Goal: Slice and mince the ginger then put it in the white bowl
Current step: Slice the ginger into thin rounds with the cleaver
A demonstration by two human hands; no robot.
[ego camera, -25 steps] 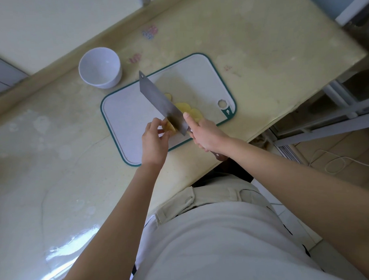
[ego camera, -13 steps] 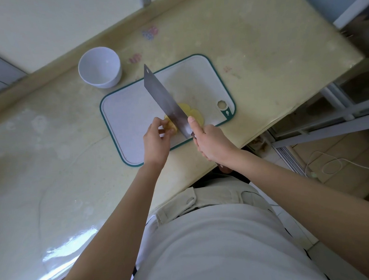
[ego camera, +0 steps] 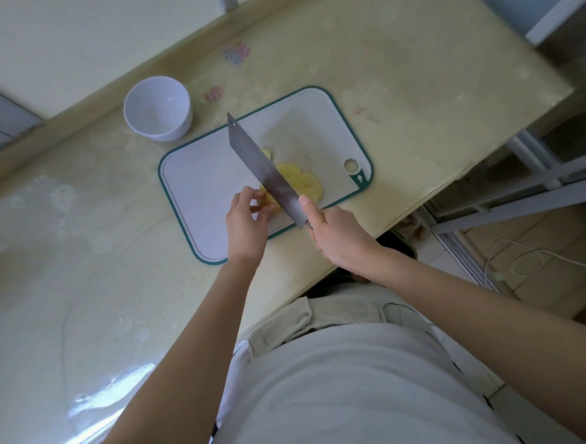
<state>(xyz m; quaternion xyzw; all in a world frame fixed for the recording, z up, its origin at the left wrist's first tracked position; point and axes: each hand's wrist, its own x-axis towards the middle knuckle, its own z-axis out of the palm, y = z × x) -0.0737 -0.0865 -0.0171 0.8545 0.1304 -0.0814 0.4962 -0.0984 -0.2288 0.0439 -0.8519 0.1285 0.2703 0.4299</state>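
Observation:
A white cutting board (ego camera: 203, 189) with a green rim lies on the pale counter. My right hand (ego camera: 339, 235) grips the handle of a cleaver (ego camera: 264, 171), forefinger along the blade's back. The blade stands on edge across the board. My left hand (ego camera: 246, 225) pinches the uncut ginger piece (ego camera: 269, 198) just left of the blade. Several yellow ginger slices (ego camera: 305, 182) lie fanned out to the blade's right, and one small slice (ego camera: 266, 153) sits farther back. The white bowl (ego camera: 158, 108) stands empty beyond the board's far left corner.
The counter's (ego camera: 413, 82) front edge runs diagonally just behind my right hand, with floor, metal rails and a white cable (ego camera: 528, 262) beyond it. A raised ledge (ego camera: 78, 107) and wall border the counter's far side behind the bowl.
The cleaver has shifted slightly right along the ginger and tilted back upright. My left hand has stayed on the ginger piece, and the slices beside the blade show more.

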